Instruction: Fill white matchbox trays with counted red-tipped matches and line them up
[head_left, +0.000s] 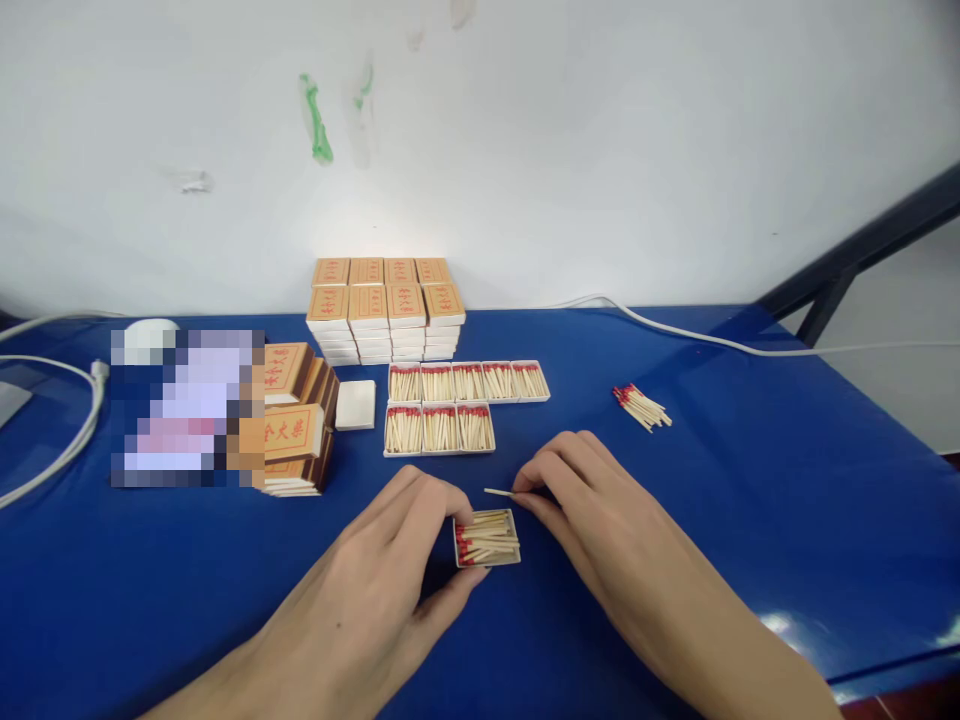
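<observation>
My left hand [397, 570] grips a small white matchbox tray [517, 530] at its left end, index finger at the far side and thumb at the near side. Red-headed matches [491, 535] lie in it, heads toward the left. Just beyond the tray's far right corner, my right hand [577, 500] pinches a single match [497, 491] between thumb and index finger. That match is nearly level, its pale end pointing left; its other end is hidden by the fingers. Behind, two rows of filled matchbox trays [439, 455] stand side by side with match heads to the back.
A loose pile of matches [643, 407] lies to the right. Stacked matchboxes [386, 305] stand by the wall, with more matchboxes [292, 435] at left beside a white box piece [355, 405]. A blurred-out flat object [191, 400], a white cable [97, 400] and another cable [675, 335] are on the blue table [750, 500].
</observation>
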